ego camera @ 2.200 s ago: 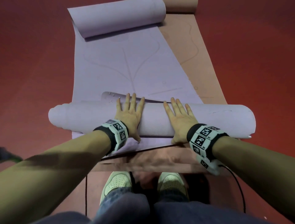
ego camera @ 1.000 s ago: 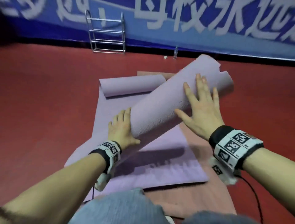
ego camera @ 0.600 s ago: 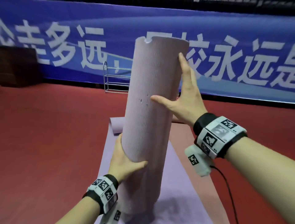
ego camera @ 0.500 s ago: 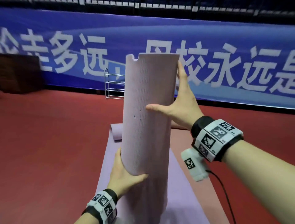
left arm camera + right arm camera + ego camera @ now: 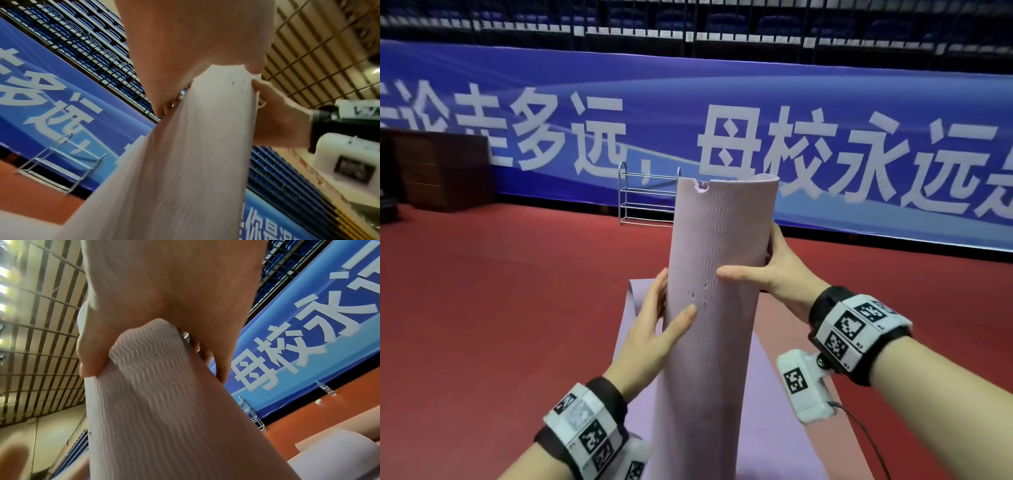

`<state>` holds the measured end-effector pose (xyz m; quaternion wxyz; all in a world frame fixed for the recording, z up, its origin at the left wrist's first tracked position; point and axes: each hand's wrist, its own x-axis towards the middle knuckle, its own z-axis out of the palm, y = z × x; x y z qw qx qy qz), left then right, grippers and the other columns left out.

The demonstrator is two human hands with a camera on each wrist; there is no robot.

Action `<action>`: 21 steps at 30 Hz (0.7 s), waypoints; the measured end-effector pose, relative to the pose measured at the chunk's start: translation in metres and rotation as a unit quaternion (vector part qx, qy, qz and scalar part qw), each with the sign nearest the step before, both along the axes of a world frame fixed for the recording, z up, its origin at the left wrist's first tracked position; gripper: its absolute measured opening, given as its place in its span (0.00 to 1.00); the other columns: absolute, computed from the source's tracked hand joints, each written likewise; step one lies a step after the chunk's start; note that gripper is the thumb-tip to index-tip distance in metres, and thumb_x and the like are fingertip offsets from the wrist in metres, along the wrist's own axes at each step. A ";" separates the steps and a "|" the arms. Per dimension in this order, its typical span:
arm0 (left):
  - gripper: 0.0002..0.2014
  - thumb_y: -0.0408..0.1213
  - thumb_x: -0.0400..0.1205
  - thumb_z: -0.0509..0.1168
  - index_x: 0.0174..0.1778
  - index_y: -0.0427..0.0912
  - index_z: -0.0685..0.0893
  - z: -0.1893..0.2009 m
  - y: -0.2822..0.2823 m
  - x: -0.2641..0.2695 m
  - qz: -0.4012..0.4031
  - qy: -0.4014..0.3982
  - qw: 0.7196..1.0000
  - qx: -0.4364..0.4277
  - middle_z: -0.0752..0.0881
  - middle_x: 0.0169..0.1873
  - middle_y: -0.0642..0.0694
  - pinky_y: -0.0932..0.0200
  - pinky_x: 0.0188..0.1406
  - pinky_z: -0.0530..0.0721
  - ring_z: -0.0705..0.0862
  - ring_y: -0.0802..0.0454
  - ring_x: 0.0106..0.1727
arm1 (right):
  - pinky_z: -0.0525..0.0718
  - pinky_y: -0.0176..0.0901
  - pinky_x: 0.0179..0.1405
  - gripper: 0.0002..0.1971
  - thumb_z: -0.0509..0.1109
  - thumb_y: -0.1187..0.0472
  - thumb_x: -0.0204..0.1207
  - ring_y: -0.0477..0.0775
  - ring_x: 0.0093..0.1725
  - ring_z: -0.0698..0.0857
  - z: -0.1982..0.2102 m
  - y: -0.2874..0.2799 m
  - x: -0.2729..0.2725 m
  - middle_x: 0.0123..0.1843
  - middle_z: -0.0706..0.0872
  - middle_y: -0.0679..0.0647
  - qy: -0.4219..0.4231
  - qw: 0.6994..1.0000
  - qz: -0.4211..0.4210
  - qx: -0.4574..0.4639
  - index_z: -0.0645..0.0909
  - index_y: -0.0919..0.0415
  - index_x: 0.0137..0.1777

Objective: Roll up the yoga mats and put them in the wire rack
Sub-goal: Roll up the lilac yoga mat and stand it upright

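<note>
Since half a second ago the left hand [image 5: 654, 329] has slid up the rolled lilac mat [image 5: 717, 308] from near its lower part to about mid-height, and the roll sits a little lower against the banner [image 5: 825, 113] behind it. Now the roll stands upright in front of the person, held between both hands: the left hand is pressed to its left side with the thumb laid across the front and the fingers reaching round behind, and the right hand [image 5: 774, 270] clasps the right side slightly higher, thumb across the front, fingers wrapped to the back. Each grip is closed round the roll. As for progress, I judge one mat rolled and lifted but not yet stowed; the wire rack [image 5: 647, 195] stands well apart by the far wall, its shelves bare as far as can be seen. A second lilac mat [image 5: 763, 428] lies flat on the red floor [image 5: 500, 308] below with only its far end curled, and a pinkish mat [image 5: 835, 421] shows beside it, so rolling and carrying remain. The roll's bottom end is cut off by the frame, so whether it rests on the floor cannot be told; both wrist views are blurred and mostly filled by palm and mat.
</note>
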<state>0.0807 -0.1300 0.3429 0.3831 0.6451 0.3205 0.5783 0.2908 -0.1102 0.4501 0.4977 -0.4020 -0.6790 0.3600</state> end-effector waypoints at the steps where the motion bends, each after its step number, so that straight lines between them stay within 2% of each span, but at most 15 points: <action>1: 0.46 0.65 0.75 0.70 0.86 0.56 0.59 0.010 -0.002 0.001 0.009 -0.012 1.000 0.010 0.71 0.79 0.65 0.55 0.78 0.71 0.70 0.66 0.79 | 0.83 0.51 0.68 0.62 0.92 0.54 0.52 0.44 0.68 0.83 -0.001 -0.002 -0.001 0.71 0.82 0.43 -0.013 1.000 -0.014 0.010 0.57 0.44 0.83; 4: 0.42 0.60 0.78 0.72 0.86 0.57 0.59 0.027 -0.013 -0.002 0.023 -0.005 0.999 0.025 0.72 0.77 0.70 0.57 0.78 0.71 0.70 0.69 0.78 | 0.77 0.49 0.73 0.76 0.91 0.40 0.46 0.44 0.73 0.79 0.004 -0.013 -0.006 0.76 0.77 0.43 -0.093 0.989 -0.080 0.081 0.35 0.28 0.82; 6: 0.41 0.59 0.78 0.72 0.85 0.61 0.59 0.031 -0.020 -0.011 0.052 0.044 0.996 0.052 0.70 0.78 0.71 0.56 0.80 0.68 0.67 0.70 0.80 | 0.73 0.48 0.76 0.78 0.90 0.40 0.46 0.43 0.76 0.73 0.016 -0.021 -0.009 0.81 0.66 0.42 -0.156 0.973 -0.097 0.138 0.27 0.27 0.80; 8: 0.42 0.57 0.78 0.73 0.85 0.63 0.58 0.037 -0.026 -0.020 0.073 0.081 0.991 0.076 0.68 0.79 0.71 0.54 0.81 0.65 0.65 0.70 0.81 | 0.69 0.42 0.74 0.79 0.90 0.39 0.47 0.39 0.78 0.65 0.027 -0.027 -0.012 0.84 0.55 0.39 -0.218 0.954 -0.098 0.180 0.25 0.31 0.81; 9: 0.42 0.55 0.79 0.74 0.85 0.63 0.58 0.041 -0.029 -0.023 0.072 0.082 0.991 0.081 0.68 0.78 0.73 0.55 0.81 0.66 0.65 0.71 0.80 | 0.69 0.42 0.73 0.79 0.89 0.38 0.47 0.39 0.78 0.64 0.031 -0.029 -0.014 0.85 0.53 0.39 -0.242 0.946 -0.097 0.191 0.26 0.32 0.82; 11: 0.42 0.50 0.79 0.74 0.85 0.64 0.57 0.049 -0.037 -0.025 0.068 0.083 0.990 0.087 0.68 0.76 0.78 0.58 0.78 0.69 0.67 0.72 0.79 | 0.72 0.42 0.72 0.72 0.87 0.34 0.49 0.41 0.77 0.68 0.035 -0.033 -0.019 0.85 0.59 0.44 -0.257 0.942 -0.090 0.193 0.35 0.32 0.84; 13: 0.44 0.51 0.79 0.74 0.85 0.67 0.54 0.053 -0.041 -0.026 0.071 0.087 0.990 0.092 0.67 0.77 0.77 0.61 0.75 0.71 0.69 0.71 0.78 | 0.79 0.43 0.66 0.52 0.79 0.29 0.58 0.44 0.69 0.78 0.038 -0.037 -0.023 0.76 0.73 0.47 -0.238 0.950 -0.098 0.176 0.55 0.33 0.79; 14: 0.44 0.52 0.78 0.73 0.85 0.70 0.52 0.054 -0.042 -0.025 0.072 0.086 0.990 0.088 0.66 0.78 0.73 0.61 0.73 0.72 0.69 0.70 0.78 | 0.84 0.45 0.60 0.41 0.74 0.26 0.62 0.46 0.63 0.83 0.039 -0.039 -0.024 0.69 0.79 0.48 -0.220 0.956 -0.107 0.162 0.63 0.36 0.72; 15: 0.45 0.54 0.78 0.73 0.84 0.72 0.51 0.055 -0.042 -0.025 0.073 0.087 0.990 0.082 0.66 0.80 0.69 0.62 0.72 0.74 0.70 0.68 0.78 | 0.87 0.48 0.55 0.34 0.71 0.25 0.64 0.47 0.58 0.85 0.039 -0.041 -0.026 0.61 0.83 0.47 -0.200 0.962 -0.114 0.147 0.67 0.39 0.64; 17: 0.44 0.57 0.77 0.73 0.82 0.77 0.52 0.056 -0.043 -0.022 0.081 0.089 0.990 0.075 0.66 0.80 0.65 0.60 0.71 0.77 0.72 0.66 0.77 | 0.89 0.52 0.52 0.31 0.68 0.24 0.64 0.46 0.52 0.87 0.036 -0.044 -0.026 0.53 0.86 0.45 -0.176 0.969 -0.117 0.131 0.69 0.43 0.57; 19: 0.45 0.58 0.76 0.74 0.81 0.79 0.51 0.055 -0.042 -0.018 0.085 0.092 0.989 0.078 0.67 0.80 0.62 0.51 0.73 0.79 0.74 0.63 0.76 | 0.89 0.52 0.52 0.30 0.69 0.25 0.64 0.44 0.51 0.86 0.029 -0.048 -0.025 0.53 0.86 0.44 -0.172 0.970 -0.117 0.128 0.70 0.42 0.58; 21: 0.49 0.59 0.75 0.75 0.81 0.81 0.45 0.053 -0.040 -0.015 0.081 0.091 0.989 0.082 0.71 0.78 0.57 0.44 0.74 0.79 0.77 0.58 0.75 | 0.89 0.54 0.51 0.27 0.72 0.27 0.66 0.46 0.52 0.86 0.017 -0.051 -0.022 0.54 0.85 0.45 -0.172 0.970 -0.119 0.128 0.70 0.39 0.58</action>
